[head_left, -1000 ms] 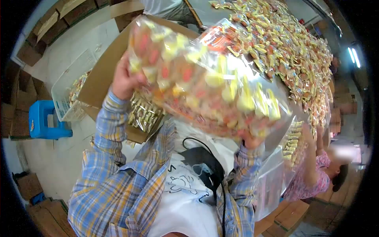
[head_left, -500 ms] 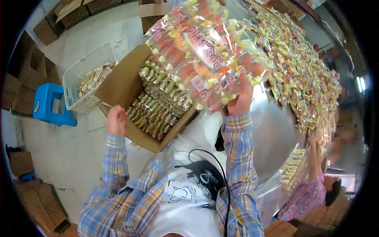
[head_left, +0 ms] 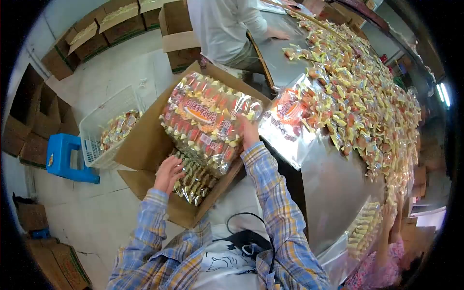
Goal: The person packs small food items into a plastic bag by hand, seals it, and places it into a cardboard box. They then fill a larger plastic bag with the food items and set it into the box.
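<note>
A large clear printed bag [head_left: 205, 118], packed with rows of red and yellow wrapped snacks, lies tilted over the open cardboard box [head_left: 143, 149]. My right hand [head_left: 249, 131] grips the bag's right edge. Beside the bag's lower left corner, my left hand [head_left: 169, 173] is open with its fingers slightly curved, apparently holding nothing. Beneath the bag, rows of packed snacks [head_left: 197, 186] show inside the box. To the right, flat printed bags [head_left: 289, 128] lie on the metal table [head_left: 328, 186].
A pile of wrapped snacks [head_left: 357, 96] covers much of the table. At left stand a white plastic basket [head_left: 92, 157] and blue stool [head_left: 63, 159]. One person in white [head_left: 227, 29] stands beyond the box; another in pink [head_left: 377, 266] works at lower right. Boxes [head_left: 118, 24] line the wall.
My right hand has lowered the filled bag from above the table's edge leftward onto the box. My left hand has moved right, toward the bag. The person in white and the flat bags are now visible.
</note>
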Demonstrator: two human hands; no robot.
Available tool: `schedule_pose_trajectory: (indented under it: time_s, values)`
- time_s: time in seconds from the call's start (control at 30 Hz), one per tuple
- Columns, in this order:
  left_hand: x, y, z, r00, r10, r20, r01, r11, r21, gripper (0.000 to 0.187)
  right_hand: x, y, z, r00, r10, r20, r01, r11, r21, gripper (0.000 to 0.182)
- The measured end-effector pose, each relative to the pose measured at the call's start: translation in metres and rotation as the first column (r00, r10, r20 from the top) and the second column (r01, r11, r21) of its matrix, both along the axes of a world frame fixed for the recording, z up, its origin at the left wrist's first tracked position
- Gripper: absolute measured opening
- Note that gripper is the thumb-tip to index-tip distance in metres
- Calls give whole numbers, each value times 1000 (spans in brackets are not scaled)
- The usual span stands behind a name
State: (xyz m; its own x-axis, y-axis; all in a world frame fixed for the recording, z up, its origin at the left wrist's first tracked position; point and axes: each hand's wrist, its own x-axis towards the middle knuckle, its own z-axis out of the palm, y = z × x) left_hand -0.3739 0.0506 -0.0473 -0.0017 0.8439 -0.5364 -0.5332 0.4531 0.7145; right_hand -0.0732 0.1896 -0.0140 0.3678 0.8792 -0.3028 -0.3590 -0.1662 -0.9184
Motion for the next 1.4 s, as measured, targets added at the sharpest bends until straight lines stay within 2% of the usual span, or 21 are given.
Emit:
schedule_pose_trajectory:
  time_s: [0.03, 0.1, 0.13, 0.17, 0.2, 0.23, 0.33, 0.37, 0.43, 0.47, 0.5, 0.57, 0.63, 0.7, 0.8, 0.83, 0.93, 1.03, 1.17, 1.33, 1.4]
  values:
    - [11, 12, -11, 996, -13, 83, 20, 997, -80, 55, 2, -11, 12, 999, 40, 20, -39, 998, -55, 47]
    - [45, 38, -13, 993, -91, -71, 88, 995, -42, 71, 10, -12, 13, 993, 105, 46, -101, 992, -79, 62]
    - [70, 45, 11, 951, -72, -299, 105, 990, 94, 76, 18, -11, 10, 984, 169, 50, -166, 984, -61, 66]
    - [81, 52, 8, 944, -66, -323, 147, 961, 233, 78, 25, -14, 7, 971, 231, 56, -229, 972, -45, 70]
    - [93, 58, 13, 970, 6, -245, 63, 960, 273, 79, 23, -17, -7, 974, 133, 184, -179, 949, 258, 79]
    - [103, 60, 16, 983, 77, -164, -26, 954, 298, 80, 26, -25, 4, 916, 88, 393, -197, 948, 249, 83]
    - [123, 66, 13, 829, 277, -485, -66, 911, 408, 81, 35, -51, 47, 609, 15, 793, -312, 923, 223, 87]
    - [125, 77, 7, 801, 210, -561, 47, 911, 409, 80, 40, -60, 50, 483, 54, 874, -388, 908, 158, 86]
    - [127, 94, -1, 706, 74, -704, 267, 893, 362, 80, 39, -75, 46, 568, 11, 823, -387, 886, 255, 70]
    - [133, 97, 2, 885, -54, -462, 262, 878, 400, 76, 41, -86, 53, 583, 69, 809, -422, 877, 229, 64]
    - [130, 95, 0, 804, 11, -595, 270, 884, 382, 73, 45, -92, 61, 596, 123, 794, -458, 864, 209, 58]
    - [117, 93, -9, 578, 136, -805, 277, 895, 350, 66, 66, -98, 78, 314, -77, 946, -511, 826, 237, 54]
    - [92, 95, 5, 477, 191, -858, 84, 962, 261, 55, 100, -100, 81, 95, -162, 982, -515, 836, 188, 53]
    - [76, 111, 25, 298, 484, -822, 192, 814, 549, 52, 136, -105, 66, -81, -115, 990, -360, 929, 78, 59]
    - [105, 168, 91, 144, 628, -765, 691, 489, 532, 65, 186, -107, 47, -204, 26, 979, -219, 973, -71, 83]
    - [119, 189, 99, 120, 631, -766, 773, 425, 471, 67, 198, -108, 42, -186, 53, 981, -195, 977, -90, 85]
    - [160, 242, 87, -149, 590, -793, 861, 472, 190, 70, 224, -116, 27, -165, 97, 982, -149, 981, -122, 87]
    - [176, 254, 60, -242, 492, -836, 858, 510, 52, 75, 233, -123, 20, -48, -13, 999, -173, 985, 4, 80]
    - [175, 260, 70, -329, 301, -895, 846, 515, -138, 80, 238, -124, 6, 162, -242, 957, -13, 969, 248, 68]
    - [182, 270, 72, -413, 246, -877, 833, 490, -255, 80, 237, -122, 11, 237, -311, 920, -64, 940, 334, 27]
    - [184, 274, 63, -438, 257, -861, 831, 482, -279, 78, 238, -126, 16, 247, -334, 910, -77, 929, 362, 24]
